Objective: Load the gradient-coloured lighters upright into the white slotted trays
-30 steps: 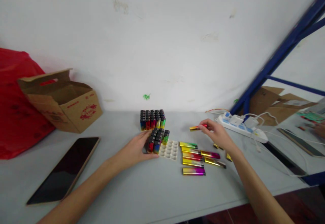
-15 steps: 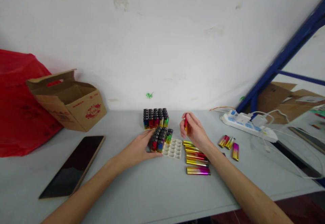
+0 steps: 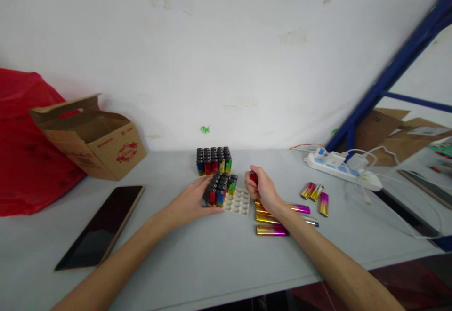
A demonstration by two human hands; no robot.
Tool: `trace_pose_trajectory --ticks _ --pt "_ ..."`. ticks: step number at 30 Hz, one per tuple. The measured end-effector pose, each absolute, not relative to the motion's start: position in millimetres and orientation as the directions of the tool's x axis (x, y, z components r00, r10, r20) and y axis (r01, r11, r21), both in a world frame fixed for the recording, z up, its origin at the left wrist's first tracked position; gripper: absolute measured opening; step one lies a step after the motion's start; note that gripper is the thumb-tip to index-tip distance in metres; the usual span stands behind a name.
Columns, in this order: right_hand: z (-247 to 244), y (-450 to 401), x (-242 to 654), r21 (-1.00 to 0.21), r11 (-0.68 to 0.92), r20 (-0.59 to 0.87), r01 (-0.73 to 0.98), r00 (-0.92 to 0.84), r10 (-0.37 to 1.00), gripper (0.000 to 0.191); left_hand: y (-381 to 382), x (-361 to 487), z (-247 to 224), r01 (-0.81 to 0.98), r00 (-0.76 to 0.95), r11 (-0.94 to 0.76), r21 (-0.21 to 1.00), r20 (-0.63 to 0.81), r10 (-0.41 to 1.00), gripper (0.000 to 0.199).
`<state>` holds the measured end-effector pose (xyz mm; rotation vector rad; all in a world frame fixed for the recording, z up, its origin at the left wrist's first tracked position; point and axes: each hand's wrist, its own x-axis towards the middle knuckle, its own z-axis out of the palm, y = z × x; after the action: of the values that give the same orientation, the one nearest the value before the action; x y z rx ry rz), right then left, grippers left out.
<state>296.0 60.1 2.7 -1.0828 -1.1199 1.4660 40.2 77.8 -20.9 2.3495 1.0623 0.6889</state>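
Note:
My left hand (image 3: 192, 202) curves round the left side of a white tray (image 3: 237, 203), its fingers partly hidden behind the upright lighters (image 3: 219, 189) standing in it. Round cells on the tray's right side hold nothing. My right hand (image 3: 262, 187) is closed on a red lighter (image 3: 253, 176), just right of the tray and above the table. Under my right wrist lie several gold, red and purple lighters (image 3: 270, 230). Behind the tray stands a block of upright lighters with black tops (image 3: 213, 161).
At the left are an open cardboard box (image 3: 116, 153), a red bag (image 3: 28, 146) and a dark tablet (image 3: 100, 228). To the right lie loose lighters (image 3: 323, 204), a white power strip (image 3: 342, 172) with cables, and a blue frame (image 3: 391, 73).
My right hand has come down and slightly left, with the lighter now more enclosed by its fingers. My left hand stays at the tray. The view has shifted slightly.

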Motion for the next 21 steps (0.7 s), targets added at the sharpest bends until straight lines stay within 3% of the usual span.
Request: trace_pose_trajectory --ticks 5,21 --pt "-2.1 58.3 293.4 -0.985 -0.089 -0.07 -0.149 -0.125 0.99 0.048 77.0 40.4 -19.0 0.546 0.58 -0.599 0.585 0.252 0.775 0.087" --pt "2.4 55.4 294.3 -0.989 -0.083 -0.062 -0.126 -0.165 0.984 0.063 77.9 40.0 -19.8 0.517 0.597 -0.631 0.578 0.285 0.75 0.084"
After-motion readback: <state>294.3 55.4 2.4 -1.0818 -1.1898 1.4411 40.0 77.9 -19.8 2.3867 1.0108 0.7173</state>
